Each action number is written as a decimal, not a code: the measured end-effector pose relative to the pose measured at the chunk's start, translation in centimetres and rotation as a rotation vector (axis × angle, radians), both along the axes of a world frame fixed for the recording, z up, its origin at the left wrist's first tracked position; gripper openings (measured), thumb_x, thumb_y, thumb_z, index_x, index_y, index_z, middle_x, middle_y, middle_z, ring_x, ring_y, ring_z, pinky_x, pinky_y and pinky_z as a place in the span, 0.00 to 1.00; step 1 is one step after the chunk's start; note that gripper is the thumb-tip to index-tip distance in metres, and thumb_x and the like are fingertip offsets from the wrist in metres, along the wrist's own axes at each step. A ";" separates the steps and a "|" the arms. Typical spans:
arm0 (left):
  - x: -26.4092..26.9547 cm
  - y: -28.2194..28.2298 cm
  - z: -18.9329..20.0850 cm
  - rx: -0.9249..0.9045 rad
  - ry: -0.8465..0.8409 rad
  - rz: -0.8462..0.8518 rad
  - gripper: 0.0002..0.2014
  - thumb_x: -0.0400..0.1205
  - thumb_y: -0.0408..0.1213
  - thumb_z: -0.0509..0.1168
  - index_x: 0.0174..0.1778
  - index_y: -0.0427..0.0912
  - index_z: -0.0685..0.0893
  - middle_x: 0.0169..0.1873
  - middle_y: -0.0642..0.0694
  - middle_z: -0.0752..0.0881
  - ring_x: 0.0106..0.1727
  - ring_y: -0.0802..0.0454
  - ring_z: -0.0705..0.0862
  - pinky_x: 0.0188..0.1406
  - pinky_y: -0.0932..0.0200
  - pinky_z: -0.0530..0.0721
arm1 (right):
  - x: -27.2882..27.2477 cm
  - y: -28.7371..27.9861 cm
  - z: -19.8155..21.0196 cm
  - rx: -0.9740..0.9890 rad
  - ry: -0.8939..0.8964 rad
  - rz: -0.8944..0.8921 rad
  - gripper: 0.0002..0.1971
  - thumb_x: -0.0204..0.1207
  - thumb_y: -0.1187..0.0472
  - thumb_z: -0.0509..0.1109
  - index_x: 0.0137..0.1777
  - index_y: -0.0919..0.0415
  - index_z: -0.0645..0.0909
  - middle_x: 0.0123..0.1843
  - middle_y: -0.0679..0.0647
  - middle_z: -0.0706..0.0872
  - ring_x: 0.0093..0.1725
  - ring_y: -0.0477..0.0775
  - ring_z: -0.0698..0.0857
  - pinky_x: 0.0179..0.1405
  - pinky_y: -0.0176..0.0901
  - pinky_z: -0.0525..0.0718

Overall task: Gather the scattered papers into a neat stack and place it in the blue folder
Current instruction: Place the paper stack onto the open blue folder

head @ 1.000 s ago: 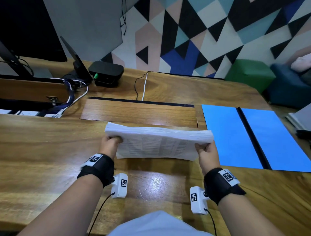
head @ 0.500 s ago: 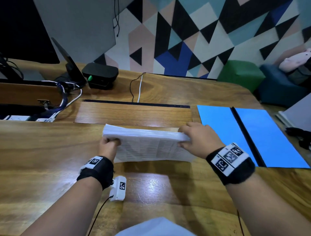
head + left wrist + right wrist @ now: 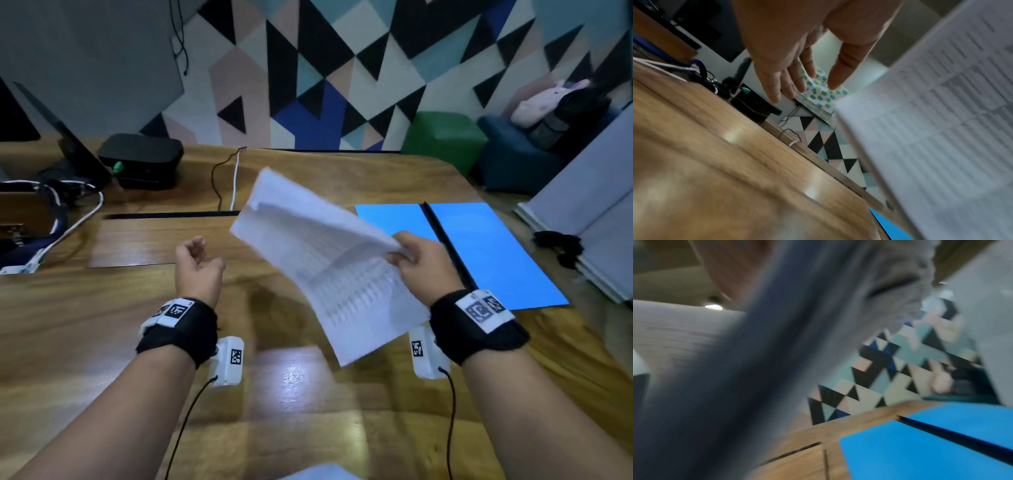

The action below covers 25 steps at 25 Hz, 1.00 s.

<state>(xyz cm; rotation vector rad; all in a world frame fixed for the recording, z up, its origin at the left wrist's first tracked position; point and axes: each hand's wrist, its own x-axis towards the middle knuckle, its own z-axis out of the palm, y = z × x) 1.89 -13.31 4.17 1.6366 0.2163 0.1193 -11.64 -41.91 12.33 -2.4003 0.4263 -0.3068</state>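
Observation:
A white stack of printed papers (image 3: 322,253) hangs tilted in the air above the wooden table, gripped at its right edge by my right hand (image 3: 416,260). The same stack of papers (image 3: 941,113) fills the right side of the left wrist view and blurs across the right wrist view as the papers (image 3: 756,353). My left hand (image 3: 197,270) is off the stack, empty, its fingers (image 3: 777,91) loosely extended. The open blue folder (image 3: 493,250) lies flat on the table to the right, just beyond my right hand; the blue folder (image 3: 920,443) also shows low in the right wrist view.
A black box (image 3: 140,159), a tablet stand and tangled cables (image 3: 68,219) sit at the table's far left. A recessed wooden lid (image 3: 164,240) lies mid-table. Grey boards (image 3: 589,212) lean at the right edge, with green and blue seats behind.
My left hand let go of the stack. My right hand has lifted and swung the stack up at a tilt, toward the folder.

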 end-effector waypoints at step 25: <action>-11.1 -31.6 -7.5 1.218 0.574 -0.457 0.62 0.51 0.59 0.82 0.76 0.40 0.58 0.73 0.38 0.67 0.76 0.38 0.65 0.73 0.44 0.69 | -17.4 -31.4 -11.6 0.848 -0.149 -0.755 0.06 0.79 0.67 0.66 0.51 0.56 0.79 0.47 0.55 0.87 0.41 0.54 0.85 0.59 0.56 0.82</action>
